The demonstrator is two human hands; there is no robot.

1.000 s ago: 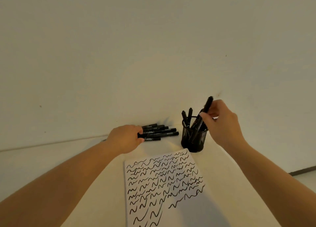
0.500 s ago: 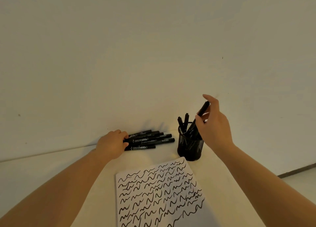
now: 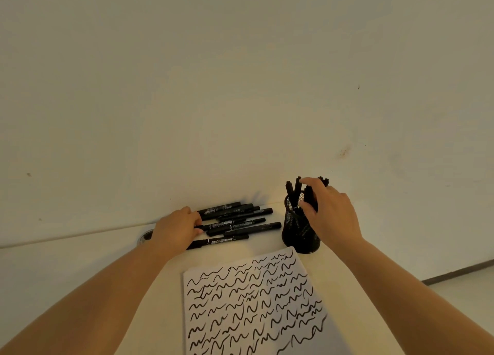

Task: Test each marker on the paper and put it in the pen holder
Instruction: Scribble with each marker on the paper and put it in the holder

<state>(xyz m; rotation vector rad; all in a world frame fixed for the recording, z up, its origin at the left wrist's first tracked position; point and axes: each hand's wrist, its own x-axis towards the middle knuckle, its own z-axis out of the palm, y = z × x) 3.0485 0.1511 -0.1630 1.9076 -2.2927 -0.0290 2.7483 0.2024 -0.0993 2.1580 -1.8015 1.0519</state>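
The right hand (image 3: 330, 215) curls over the pen holder (image 3: 299, 234), pinching an upright marker (image 3: 308, 195) inside. The left hand (image 3: 175, 229) pinches one end of a marker (image 3: 232, 223) lying flat in the pile, its long axis pointing toward the holder.

the paper (image 3: 251, 301) lies on the counter (image 3: 66, 269) nearest the person, between the two forearms. behind it and to the left, a cluster of markers (image 3: 235, 219) lies flat on the counter, close to the wall (image 3: 240, 87). the pen holder (image 3: 296, 231) stands upright to the right of the cluster, just behind the paper's far right corner. several markers stand in it, their ends above its rim. the left hand (image 3: 175, 229) rests on the left ends of the lying markers. the right hand (image 3: 330, 215) is at the holder's right side, its fingers (image 3: 307, 207) among the standing markers.
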